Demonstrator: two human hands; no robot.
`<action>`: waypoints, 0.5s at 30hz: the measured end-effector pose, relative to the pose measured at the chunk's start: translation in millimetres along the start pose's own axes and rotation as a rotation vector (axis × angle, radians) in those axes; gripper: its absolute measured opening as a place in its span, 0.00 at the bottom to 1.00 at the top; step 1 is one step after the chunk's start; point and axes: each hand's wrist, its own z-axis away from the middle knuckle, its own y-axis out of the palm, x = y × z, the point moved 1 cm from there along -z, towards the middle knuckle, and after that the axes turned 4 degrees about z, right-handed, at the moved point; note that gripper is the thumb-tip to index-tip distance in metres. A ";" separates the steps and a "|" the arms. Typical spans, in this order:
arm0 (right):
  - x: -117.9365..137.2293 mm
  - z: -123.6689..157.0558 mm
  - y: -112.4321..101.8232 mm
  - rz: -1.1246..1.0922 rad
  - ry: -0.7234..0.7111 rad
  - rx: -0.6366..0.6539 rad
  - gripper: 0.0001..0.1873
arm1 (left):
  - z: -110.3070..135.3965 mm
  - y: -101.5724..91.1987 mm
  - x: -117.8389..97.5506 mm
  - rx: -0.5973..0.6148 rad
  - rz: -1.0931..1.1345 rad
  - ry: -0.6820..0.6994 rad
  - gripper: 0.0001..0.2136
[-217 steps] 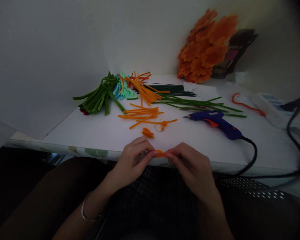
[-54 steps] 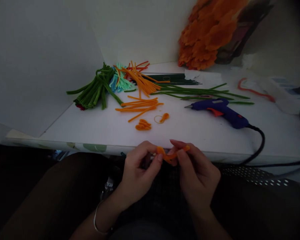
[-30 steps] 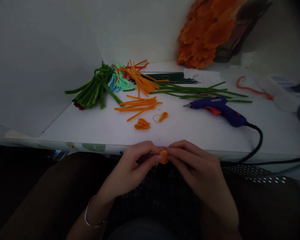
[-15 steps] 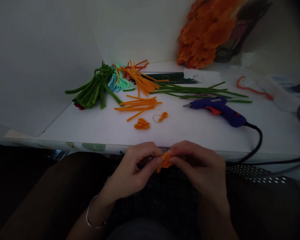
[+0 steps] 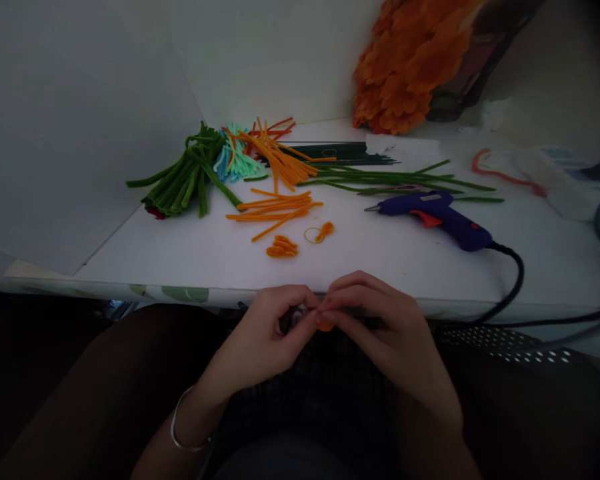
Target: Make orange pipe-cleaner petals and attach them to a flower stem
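My left hand (image 5: 267, 333) and my right hand (image 5: 380, 330) meet just below the table's front edge, over my lap. Both pinch a small folded orange pipe cleaner piece (image 5: 325, 325), mostly hidden by the fingertips. On the white table (image 5: 180, 253) beyond lie a few folded orange pieces (image 5: 281, 247), a small orange loop (image 5: 320, 233) and a row of straight orange pipe cleaners (image 5: 275, 208).
A blue glue gun (image 5: 435, 213) with a black cord (image 5: 510, 287) lies at the right. Green pipe cleaners (image 5: 180, 180), a mixed coloured bundle (image 5: 250, 157) and long green stems (image 5: 395, 180) sit further back. Orange flowers (image 5: 410, 67) lean on the wall.
The orange piece was stretched between my fingers, then folded small; my fingertips have closed tighter over it, so little of it shows now. The view shifted slightly.
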 end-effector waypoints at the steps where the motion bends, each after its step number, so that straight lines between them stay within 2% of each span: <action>1: -0.1 0.0 1.3 -0.004 0.021 -0.014 0.03 | -0.1 0.4 0.7 -0.002 -0.004 0.002 0.08; 6: -2.5 0.3 6.6 -0.032 0.079 -0.070 0.03 | 1.0 2.0 1.9 -0.041 -0.039 0.060 0.06; 12: 2.6 1.1 8.7 -0.007 0.195 -0.269 0.04 | 4.1 5.9 6.0 -0.137 -0.046 0.147 0.05; 15: 3.6 0.9 12.9 -0.081 0.260 -0.261 0.04 | 6.4 9.6 11.0 -0.184 0.006 0.157 0.06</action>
